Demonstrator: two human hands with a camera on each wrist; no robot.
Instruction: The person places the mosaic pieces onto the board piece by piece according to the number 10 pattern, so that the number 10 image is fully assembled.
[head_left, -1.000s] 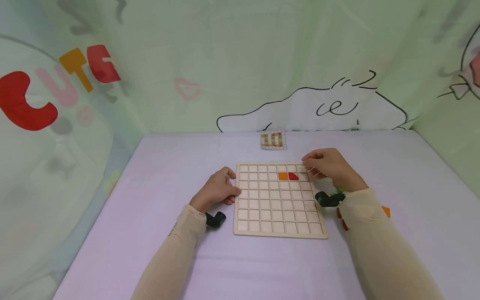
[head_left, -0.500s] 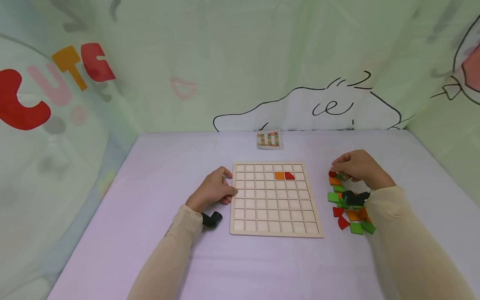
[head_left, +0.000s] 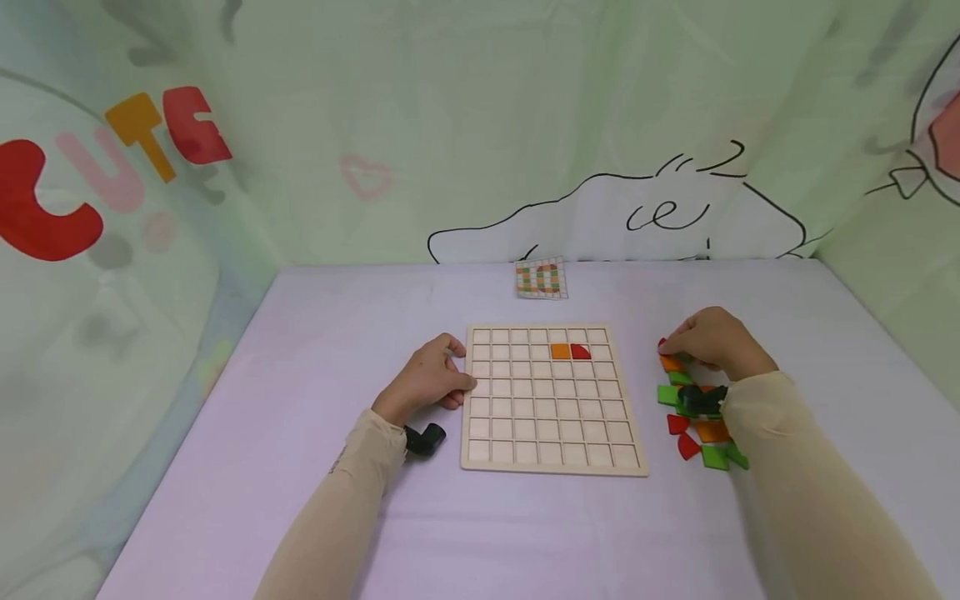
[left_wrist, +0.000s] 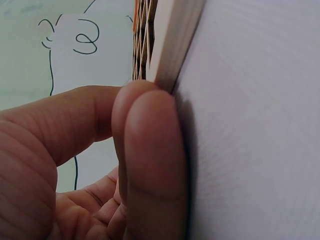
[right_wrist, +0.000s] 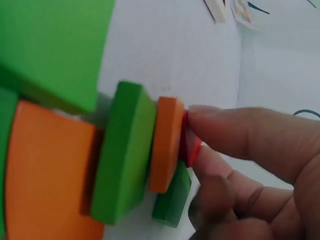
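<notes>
My right hand point(head_left: 716, 340) has left the board point(head_left: 546, 408) and pinches a red piece point(right_wrist: 192, 153), apparently selecting, while my left hand point(head_left: 423, 382), loosely bent, touches the board's edge.

- Wears long beige fabric sleeves point(head_left: 330, 500), L & R, wrinkled nr cuffs
- Has sm. dark marking point(head_left: 342, 457), L sleeve
- Carries blk rounded wrist units point(head_left: 427, 440), 1/arm

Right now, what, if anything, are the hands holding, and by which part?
The right hand pinches a red piece, seemingly by its edge. The left hand only touches the left edge of the board.
</notes>
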